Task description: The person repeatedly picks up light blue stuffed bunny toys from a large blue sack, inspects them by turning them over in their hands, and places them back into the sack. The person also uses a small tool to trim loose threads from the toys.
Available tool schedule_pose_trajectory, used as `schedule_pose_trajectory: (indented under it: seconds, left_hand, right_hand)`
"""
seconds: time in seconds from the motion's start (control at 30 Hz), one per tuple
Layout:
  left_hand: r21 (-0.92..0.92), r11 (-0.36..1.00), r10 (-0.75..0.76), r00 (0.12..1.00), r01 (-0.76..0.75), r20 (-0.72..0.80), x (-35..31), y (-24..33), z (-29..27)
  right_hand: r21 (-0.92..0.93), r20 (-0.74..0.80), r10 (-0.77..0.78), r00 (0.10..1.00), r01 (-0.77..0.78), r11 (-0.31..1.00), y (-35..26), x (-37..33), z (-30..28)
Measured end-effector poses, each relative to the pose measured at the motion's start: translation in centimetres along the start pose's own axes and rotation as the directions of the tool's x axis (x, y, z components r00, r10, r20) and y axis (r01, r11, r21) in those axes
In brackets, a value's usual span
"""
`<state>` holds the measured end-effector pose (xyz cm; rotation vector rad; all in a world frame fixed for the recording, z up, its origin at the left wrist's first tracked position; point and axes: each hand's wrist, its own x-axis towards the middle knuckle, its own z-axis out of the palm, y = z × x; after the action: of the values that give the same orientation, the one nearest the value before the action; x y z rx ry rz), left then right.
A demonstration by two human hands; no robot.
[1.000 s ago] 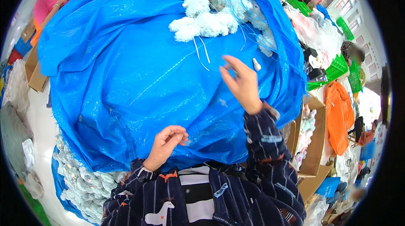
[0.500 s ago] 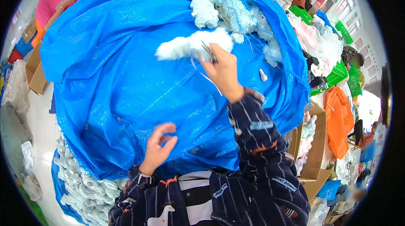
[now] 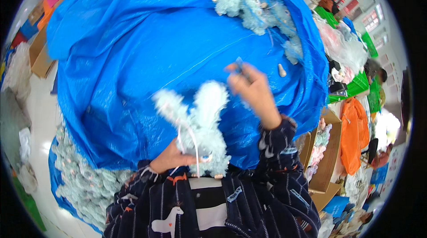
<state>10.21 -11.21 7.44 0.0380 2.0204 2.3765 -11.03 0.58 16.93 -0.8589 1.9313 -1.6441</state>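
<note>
Standing ears-up just in front of the person's chest, a pale mint plush toy [image 3: 208, 138] with two long fluffy ears is clasped at its lower left side by the left hand [image 3: 170, 158]. A thin pale ribbon [image 3: 194, 140] hangs down over the toy. Near the ears, apart from them, the right hand [image 3: 252, 88] is raised above the tarp, its fingers closed around a small slim tool [image 3: 240, 66]; motion blur hides the exact kind. Beneath spreads a creased blue tarp [image 3: 120, 69]. Farther out, a small pale bulb-shaped piece [image 3: 281, 70] lies beside more mint plush pieces [image 3: 255, 13] heaped at the tarp's far edge. A large mint heap [image 3: 89, 184] fills the lower left. To the right are an open cardboard box [image 3: 329, 158], an orange bag [image 3: 354, 136] and a green crate [image 3: 356, 85].
</note>
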Motion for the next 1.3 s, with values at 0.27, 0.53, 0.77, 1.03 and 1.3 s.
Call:
schedule_pose_trajectory:
  seconds: [0.27, 0.53, 0.77, 1.03, 1.3]
  left_hand:
    - [-0.186, 0.982, -0.043, 0.999, 0.037, -0.026, 0.3, -0.9, 1.1]
    - [-0.042, 0.996, -0.072, 0.997, 0.074, 0.031, 0.4, -0.9, 1.3]
    - [0.137, 0.984, -0.085, 0.971, 0.118, -0.225, 1.1, 0.9, 1.4]
    - [0.078, 0.988, -0.105, 0.944, 0.136, -0.314, 1.1, -1.4, 1.9]
    - [0.277, 0.935, -0.232, 0.973, 0.223, 0.001, -2.1, -0.5, 0.7]
  right_hand:
    - [-0.911, -0.182, -0.678, 0.712, 0.137, 0.388, 4.1, 1.5, -8.2]
    - [0.355, 0.151, 0.329, 0.932, -0.362, 0.862, 6.9, -11.0, 3.3]
    - [0.210, 0.033, 0.253, 0.967, -0.254, 0.944, 8.4, -11.9, 5.0]
    - [0.013, 0.009, 0.114, 0.993, -0.114, 0.993, 7.3, -11.8, 5.4]
    - [0.590, -0.042, 0.352, 0.935, -0.261, 0.764, 9.2, -12.6, 5.9]
